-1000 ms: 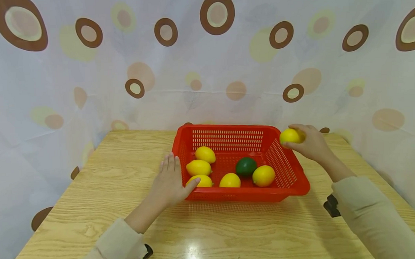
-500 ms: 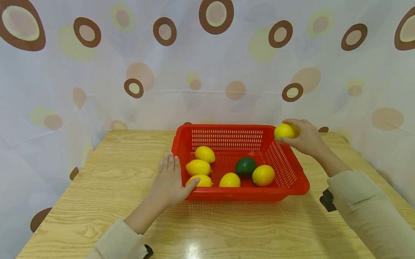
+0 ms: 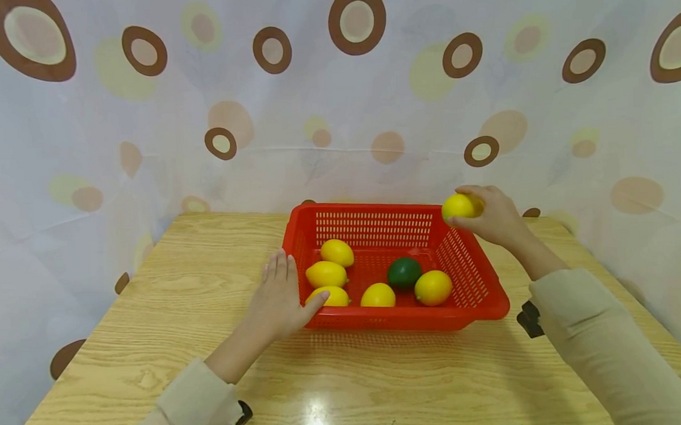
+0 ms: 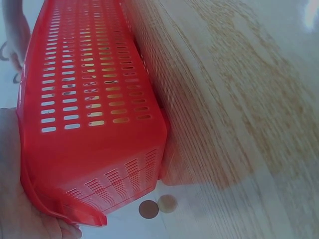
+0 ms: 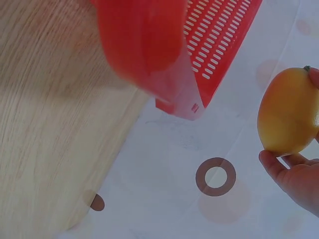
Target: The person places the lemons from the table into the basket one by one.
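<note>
A red plastic basket (image 3: 378, 319) with slotted walls stands on the table. Over its back right corner, my right hand (image 3: 497, 218) grips a yellow lemon (image 3: 457, 206) between thumb and fingers. In the right wrist view, the held lemon (image 5: 288, 112) shows a small stem nub, beside the basket's rim. My left hand (image 3: 276, 302) lies with straight fingers along the basket's front left corner, thumb over the front rim. Inside, yellow lemons (image 3: 326, 275) sit at the left, another lemon (image 3: 378, 295) at the front, and one lemon (image 3: 433, 288) beside a dark green oval fruit (image 3: 404, 273).
The wooden table (image 3: 346, 381) extends in front of the basket and to both sides. Behind it hangs a pale curtain (image 3: 325, 100) with brown rings and round spots. Dark straps (image 3: 529, 320) show at both sleeves.
My right hand has carried the lemon up and to the left, from beside the basket's right rim to over its back right corner. My left hand and the basket stay put.
</note>
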The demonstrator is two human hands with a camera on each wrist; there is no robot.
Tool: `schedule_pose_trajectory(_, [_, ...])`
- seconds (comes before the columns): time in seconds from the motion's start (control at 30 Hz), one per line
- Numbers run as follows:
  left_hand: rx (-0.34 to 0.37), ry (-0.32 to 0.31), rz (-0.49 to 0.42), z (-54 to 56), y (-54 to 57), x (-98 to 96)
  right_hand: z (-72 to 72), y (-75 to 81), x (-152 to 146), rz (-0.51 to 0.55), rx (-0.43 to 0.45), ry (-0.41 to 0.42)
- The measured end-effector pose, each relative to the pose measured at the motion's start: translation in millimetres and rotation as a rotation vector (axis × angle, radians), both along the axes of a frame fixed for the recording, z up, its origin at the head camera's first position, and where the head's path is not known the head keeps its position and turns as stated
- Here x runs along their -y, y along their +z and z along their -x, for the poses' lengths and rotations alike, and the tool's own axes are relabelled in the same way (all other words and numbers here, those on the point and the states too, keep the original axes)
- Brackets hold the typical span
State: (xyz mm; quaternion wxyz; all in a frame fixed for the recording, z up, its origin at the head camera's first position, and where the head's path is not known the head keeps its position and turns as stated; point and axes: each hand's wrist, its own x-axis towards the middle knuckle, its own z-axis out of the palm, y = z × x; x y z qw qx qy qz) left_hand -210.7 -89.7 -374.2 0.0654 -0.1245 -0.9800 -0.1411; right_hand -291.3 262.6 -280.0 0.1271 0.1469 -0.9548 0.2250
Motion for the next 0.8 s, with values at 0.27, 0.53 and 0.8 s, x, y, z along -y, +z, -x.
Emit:
schedule_pose_trajectory(0.27, [0.003,0.002,0.000,0.2,1.7,-0.4,5.5,1.8,11.3,0.018,0.047,0.011])
schedule_pose_trajectory(0.53, [0.019,0.004,-0.001,-1.2,2.3,-0.7,10.9,-2.0,31.0,-0.010,0.044,0.083])
schedule_pose_trajectory(0.8, [0.004,0.001,-0.001,-1.5,2.3,-1.5,15.9,-3.5,46.7,-0.007,0.060,0.122])
